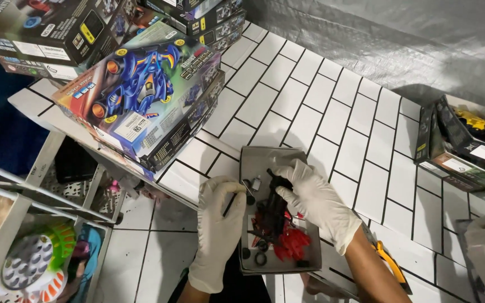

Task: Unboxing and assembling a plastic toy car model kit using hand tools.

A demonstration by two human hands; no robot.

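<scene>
Two gloved hands, one tray

**Black chassis and thin tool over the grey tray**

We see a black toy-car chassis lying lengthwise in a shallow grey tray, gripped at its upper end. Red plastic parts sit just beside its lower right side, and small black wheels lie near its lower end. A thin dark tool slants toward the tray's left rim. The tray rests on the white tiled counter's edge.
</scene>
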